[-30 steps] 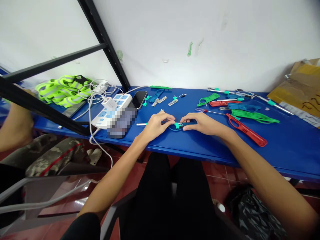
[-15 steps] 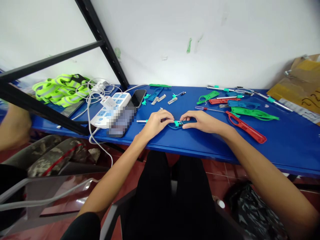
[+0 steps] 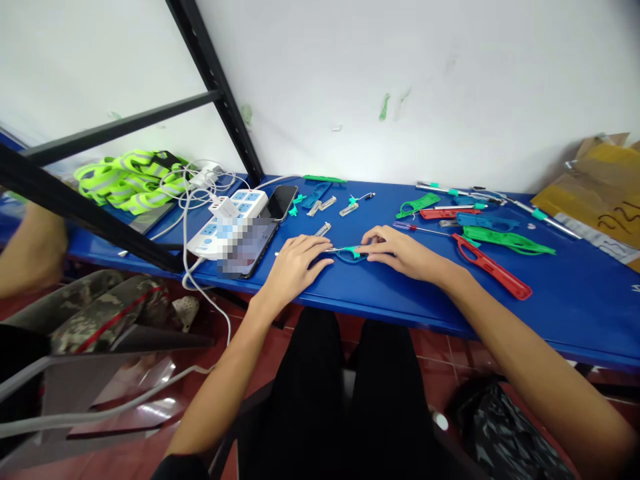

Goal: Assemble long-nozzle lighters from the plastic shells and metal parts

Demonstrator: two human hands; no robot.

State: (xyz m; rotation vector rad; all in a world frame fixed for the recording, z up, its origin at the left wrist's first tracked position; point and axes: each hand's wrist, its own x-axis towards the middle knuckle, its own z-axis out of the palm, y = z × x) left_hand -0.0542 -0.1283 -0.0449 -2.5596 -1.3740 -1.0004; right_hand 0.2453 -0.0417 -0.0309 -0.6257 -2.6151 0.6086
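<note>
Near the table's front edge lies a blue plastic lighter shell [image 3: 350,259], with a teal trigger piece [image 3: 351,251] and a thin metal tube [image 3: 339,250] along it. My left hand [image 3: 296,265] lies over the tube, fingers stretched out and thumb apart; it covers part of the tube. With fingers bent and thumb close, my right hand [image 3: 397,253] grips the shell's right end, which it largely hides. Just beyond my left fingers is a small clear tank [image 3: 323,230]. A screwdriver [image 3: 420,229] with a clear handle rests beyond my right hand.
Red [image 3: 493,267], green [image 3: 507,240] and blue shells [image 3: 487,221] lie at right, metal tubes behind them. A cardboard box [image 3: 595,190] stands far right. Left are a power strip [image 3: 200,243], phones [image 3: 283,200], cables and reflective straps [image 3: 135,180]. Another person's arm [image 3: 35,247] shows beyond the black frame.
My left hand has shifted left and its fingers have straightened, uncovering a clear tank behind them. My right hand stays at the shell's right end. The view has tilted slightly.
</note>
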